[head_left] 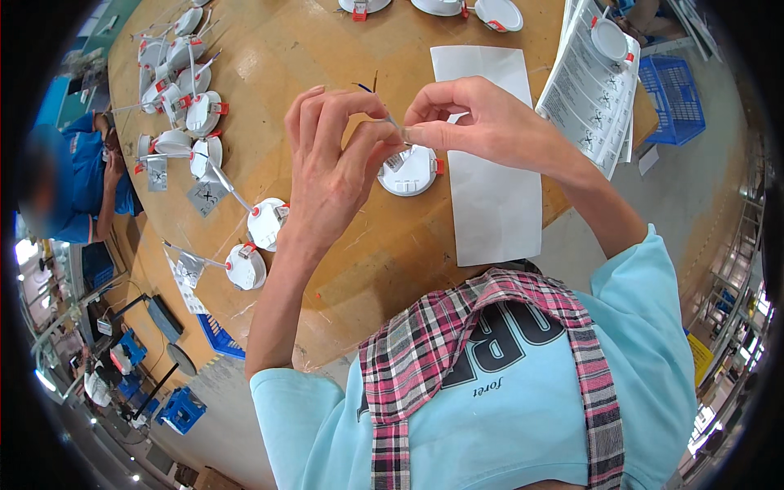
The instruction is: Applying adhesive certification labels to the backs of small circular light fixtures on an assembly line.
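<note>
I have both bare hands up over the brown table [351, 278], with their fingertips meeting just above a round white light [412, 181]. My left hand [339, 151] pinches a thin pale cable [392, 122] between its thumb and first finger, and its other fingers are bent and a little spread. A blue wire [363, 87] and a brown wire [375, 80] stick up past them. My right hand [498, 126] comes in from the other side, its thumb tip right by the left fingertips. Its fingers are curled, but I cannot tell if they pinch the cable too. The light lies on the table below, and I see a red clip [440, 167] on its right side. A long white paper [495, 188] lies just right of that. Over on the left is a bunch of more round white lights [202, 114]. On the right, another light [609, 39] sits on some printed sheets [581, 110], near a blue basket [676, 102]. I see a person in blue [77, 184] at the far left.
</note>
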### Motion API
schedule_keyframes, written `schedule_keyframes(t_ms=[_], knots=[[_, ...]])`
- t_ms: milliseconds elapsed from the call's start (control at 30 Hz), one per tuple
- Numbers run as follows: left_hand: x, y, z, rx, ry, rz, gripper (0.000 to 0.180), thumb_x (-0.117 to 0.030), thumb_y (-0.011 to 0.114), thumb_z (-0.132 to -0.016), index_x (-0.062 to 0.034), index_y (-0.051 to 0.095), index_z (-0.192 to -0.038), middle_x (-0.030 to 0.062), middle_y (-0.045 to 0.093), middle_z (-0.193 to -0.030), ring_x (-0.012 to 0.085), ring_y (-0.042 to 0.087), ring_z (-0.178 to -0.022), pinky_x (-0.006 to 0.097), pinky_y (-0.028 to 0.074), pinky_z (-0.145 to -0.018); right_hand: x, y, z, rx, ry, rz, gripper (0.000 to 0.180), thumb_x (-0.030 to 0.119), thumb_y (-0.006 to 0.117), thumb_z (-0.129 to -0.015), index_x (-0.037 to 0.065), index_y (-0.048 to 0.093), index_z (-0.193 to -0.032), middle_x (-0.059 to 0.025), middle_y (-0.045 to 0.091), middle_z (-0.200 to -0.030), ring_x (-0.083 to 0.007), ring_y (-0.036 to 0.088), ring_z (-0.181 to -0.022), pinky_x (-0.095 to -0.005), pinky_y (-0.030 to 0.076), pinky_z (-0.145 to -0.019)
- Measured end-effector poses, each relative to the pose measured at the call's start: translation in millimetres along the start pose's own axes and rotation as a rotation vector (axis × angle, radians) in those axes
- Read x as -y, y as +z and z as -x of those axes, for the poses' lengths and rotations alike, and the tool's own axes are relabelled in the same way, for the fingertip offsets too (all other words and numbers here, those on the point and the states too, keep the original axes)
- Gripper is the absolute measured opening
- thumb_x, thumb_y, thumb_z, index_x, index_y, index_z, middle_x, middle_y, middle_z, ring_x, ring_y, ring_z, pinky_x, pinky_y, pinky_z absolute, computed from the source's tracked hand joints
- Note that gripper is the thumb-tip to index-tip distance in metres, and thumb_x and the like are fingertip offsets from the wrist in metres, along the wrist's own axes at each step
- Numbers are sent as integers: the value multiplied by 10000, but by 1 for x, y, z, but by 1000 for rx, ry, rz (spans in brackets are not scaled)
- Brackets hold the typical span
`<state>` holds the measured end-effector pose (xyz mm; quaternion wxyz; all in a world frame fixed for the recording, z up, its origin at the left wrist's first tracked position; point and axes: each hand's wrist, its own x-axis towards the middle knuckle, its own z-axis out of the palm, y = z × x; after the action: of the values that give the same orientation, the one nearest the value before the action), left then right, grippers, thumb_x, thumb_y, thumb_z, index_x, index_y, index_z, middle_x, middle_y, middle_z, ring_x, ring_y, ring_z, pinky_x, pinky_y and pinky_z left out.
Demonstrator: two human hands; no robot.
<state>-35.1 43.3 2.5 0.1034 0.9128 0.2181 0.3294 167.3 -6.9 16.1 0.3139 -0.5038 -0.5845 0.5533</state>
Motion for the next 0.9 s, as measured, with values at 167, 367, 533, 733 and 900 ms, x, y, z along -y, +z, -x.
schedule_keyframes(t_ms=[167, 367, 533, 733, 900], knots=[[0, 0, 0, 1, -3, -5, 236, -52, 755, -649, -90, 616, -837, 25, 550, -981, 240, 521, -974, 457, 402, -931, 2, 1, 1, -80, 7, 114, 264, 226, 604, -882, -23, 602, -968, -37, 592, -804, -98, 547, -747, -257, 449, -699], [1, 4, 1, -16, 19, -5, 219, -89, 761, -654, -98, 612, -815, 5, 545, -975, 211, 513, -955, 443, 374, -938, 3, 0, -1, 13, 92, 187, 227, 192, 586, -879, -30, 625, -904, -30, 587, -741, -95, 538, -693, -254, 449, -657], [1, 2, 1, -1, 21, -4, 246, -60, 757, -661, -98, 605, -851, 24, 554, -969, 231, 527, -960, 460, 399, -937, 1, 0, -2, 7, 14, 122, 276, 236, 570, -856, -29, 650, -849, -73, 604, -683, -113, 536, -635, -263, 429, -584], [-5, -2, 1, -80, -93, 171, 295, -111, 766, -666, -108, 648, -936, 3, 568, -1002, 209, 541, -951, 443, 364, -959, 2, -1, -5, 56, 19, 29, 286, 256, 560, -888, -13, 656, -874, -41, 615, -726, -94, 548, -677, -238, 437, -627], [-4, -4, 2, -80, 37, 23, 284, -127, 766, -669, -144, 700, -945, -14, 637, -991, 176, 594, -957, 432, 353, -980, 3, -3, -8, 120, 28, -130, 261, 236, 558, -906, -6, 640, -854, -7, 571, -700, -74, 527, -667, -228, 435, -627]])
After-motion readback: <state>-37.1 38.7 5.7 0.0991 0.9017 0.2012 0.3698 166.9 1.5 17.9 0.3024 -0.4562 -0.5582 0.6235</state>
